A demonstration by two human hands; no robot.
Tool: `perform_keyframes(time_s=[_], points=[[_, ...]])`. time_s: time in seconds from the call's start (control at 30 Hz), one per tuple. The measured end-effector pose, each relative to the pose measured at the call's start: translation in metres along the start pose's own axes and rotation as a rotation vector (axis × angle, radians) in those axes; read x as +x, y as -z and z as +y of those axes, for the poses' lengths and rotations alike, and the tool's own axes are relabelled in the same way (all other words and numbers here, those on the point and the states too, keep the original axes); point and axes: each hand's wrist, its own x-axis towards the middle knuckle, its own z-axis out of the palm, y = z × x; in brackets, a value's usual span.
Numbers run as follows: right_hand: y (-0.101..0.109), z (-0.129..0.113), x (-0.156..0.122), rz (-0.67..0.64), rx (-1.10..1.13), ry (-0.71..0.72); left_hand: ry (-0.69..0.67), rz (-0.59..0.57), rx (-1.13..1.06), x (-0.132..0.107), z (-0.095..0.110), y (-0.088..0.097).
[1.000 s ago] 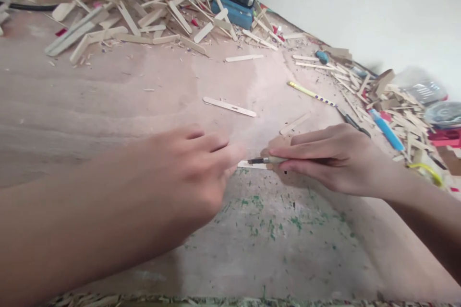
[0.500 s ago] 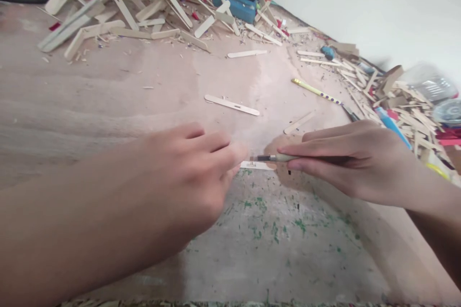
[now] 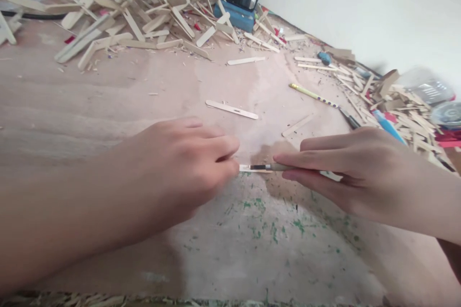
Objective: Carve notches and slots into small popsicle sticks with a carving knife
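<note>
Work surface: wooden tabletop [image 3: 108, 86], with a broad heap of craft sticks [image 3: 133, 24] at the far left.

Left hand [image 3: 192, 165]: placed left of centre, fingers curled closed on the left end of the pale stick [image 3: 245, 168], apparently for pinning; fingertips hidden. Right hand [image 3: 351, 168]: placed opposite, pinching a slender cutting tool [image 3: 278, 167] between thumb and fingers, pen-fashion.

Step in hand, by judgement: cutting or scraping on the pale stick, close to the left fingers. Required for the next move, by judgement: firm left hold, light and controlled tool pressure, clearance between blade [image 3: 257, 167] and fingers.

Beyond the hands: spotted pencil [image 3: 313, 95], lying at a slant, and a loose stick [image 3: 223, 106] with a small slot-like mark.

Cutting tool: long axis nearly left to right, blade pointing left, toward the left hand. Exact contact with the wood: impossible to tell.

Pale stick: at the tabletop between both hands, long axis left to right, roughly parallel to the tool, free end pointing right.

Smallest: green flecks [image 3: 298, 225], scattered on the near side.
</note>
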Motion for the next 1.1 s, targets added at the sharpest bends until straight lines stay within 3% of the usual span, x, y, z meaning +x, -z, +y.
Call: perform_keyframes(time_s=[0.1,0.27,0.4,0.5,0.63,0.77,0.93,1.1], points=[[-0.002,-0.004,-0.005,0.028,-0.021,-0.025,0.046,-0.034,-0.057,-0.001,-0.002,0.000],[-0.006,-0.004,-0.009,0.209,0.066,-0.248,0.111,-0.001,-0.180,-0.001,0.000,-0.005],[-0.013,-0.004,0.000,0.495,0.332,-0.388,0.130,0.018,-0.187,0.001,0.003,-0.005],[-0.017,-0.004,0.009,0.623,0.587,-0.434,0.151,0.021,-0.184,0.000,0.003,-0.004],[-0.019,-0.007,0.022,0.692,0.723,-0.399,0.181,0.020,-0.193,0.000,-0.002,-0.001],[-0.025,-0.012,0.032,0.650,0.885,-0.373,0.180,0.060,-0.156,0.001,-0.008,-0.002],[-0.047,-0.016,0.030,0.858,0.529,-0.287,0.229,0.074,-0.192,0.002,-0.006,-0.003],[-0.071,-0.006,0.022,0.831,0.229,-0.116,0.189,0.091,-0.165,0.003,-0.010,-0.005]])
